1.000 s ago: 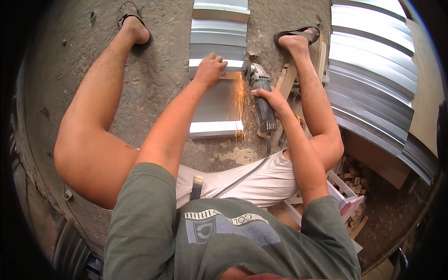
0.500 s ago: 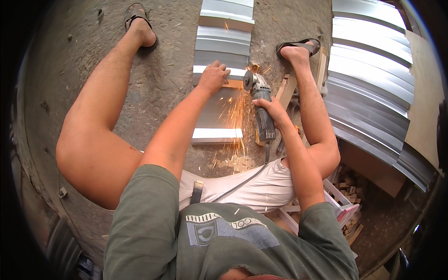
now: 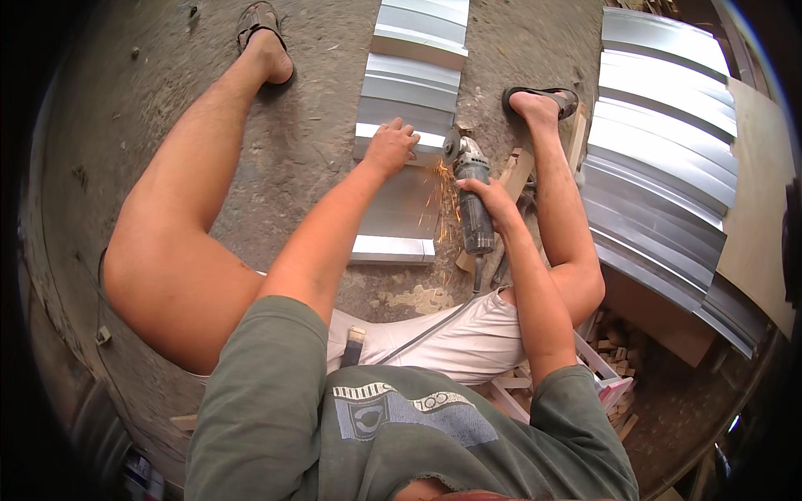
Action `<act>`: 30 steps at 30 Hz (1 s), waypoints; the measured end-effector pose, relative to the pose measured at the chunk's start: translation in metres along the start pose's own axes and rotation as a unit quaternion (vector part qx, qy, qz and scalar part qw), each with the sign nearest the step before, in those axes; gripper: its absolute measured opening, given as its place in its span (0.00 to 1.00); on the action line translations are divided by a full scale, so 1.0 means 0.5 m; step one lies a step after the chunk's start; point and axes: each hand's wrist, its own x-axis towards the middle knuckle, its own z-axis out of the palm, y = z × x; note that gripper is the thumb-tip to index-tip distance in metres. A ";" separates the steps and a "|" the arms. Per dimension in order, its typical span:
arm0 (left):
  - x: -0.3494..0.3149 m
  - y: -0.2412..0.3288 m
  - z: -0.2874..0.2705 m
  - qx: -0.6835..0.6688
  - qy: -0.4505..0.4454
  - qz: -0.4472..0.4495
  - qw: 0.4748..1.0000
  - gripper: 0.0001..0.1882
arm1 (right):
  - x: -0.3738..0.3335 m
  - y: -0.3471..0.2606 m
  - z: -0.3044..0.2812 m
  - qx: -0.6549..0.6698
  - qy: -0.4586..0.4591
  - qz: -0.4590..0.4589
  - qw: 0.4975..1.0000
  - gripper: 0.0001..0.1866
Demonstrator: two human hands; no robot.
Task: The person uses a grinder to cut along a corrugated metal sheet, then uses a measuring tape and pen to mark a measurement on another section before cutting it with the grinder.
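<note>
A long ribbed metal sheet (image 3: 397, 202) lies on the ground between my legs. My left hand (image 3: 391, 149) is over one of its raised ribs, fingers curled against the metal. In my right hand (image 3: 491, 200) is a grey angle grinder (image 3: 474, 213), gripped around its body, its cord trailing back over my shorts. The round disc (image 3: 452, 146) is at the sheet's right edge, close to that rib. Orange sparks (image 3: 443, 196) spray from there toward me. The exact contact of disc and metal is too small to make out.
More ribbed metal sheets (image 3: 660, 159) are stacked at the right, beside a pale board (image 3: 764, 200). Wood strips (image 3: 518, 171) lie between the grinder and my right foot. A pale frame (image 3: 614, 388) and small wood offcuts (image 3: 618, 357) are near my right thigh. My sandalled feet flank the sheet.
The spark spray has shrunk and dimmed. The whole view has shifted slightly, with the sheet and both hands a little farther right in it. Both hands keep their holds.
</note>
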 end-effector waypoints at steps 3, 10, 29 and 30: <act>0.001 0.006 -0.008 0.000 -0.016 -0.006 1.000 0.20 | 0.005 0.002 -0.003 -0.005 0.002 0.012 1.000 0.22; 0.000 0.002 0.013 -0.005 0.001 0.000 1.000 0.18 | 0.015 -0.021 -0.003 0.013 -0.011 0.021 1.000 0.21; -0.007 0.009 0.021 0.018 -0.002 -0.011 1.000 0.20 | 0.073 -0.030 -0.010 0.001 0.001 0.043 0.999 0.21; -0.008 0.009 0.022 0.020 -0.001 -0.011 1.000 0.20 | 0.075 -0.029 -0.013 -0.003 -0.001 0.043 0.999 0.21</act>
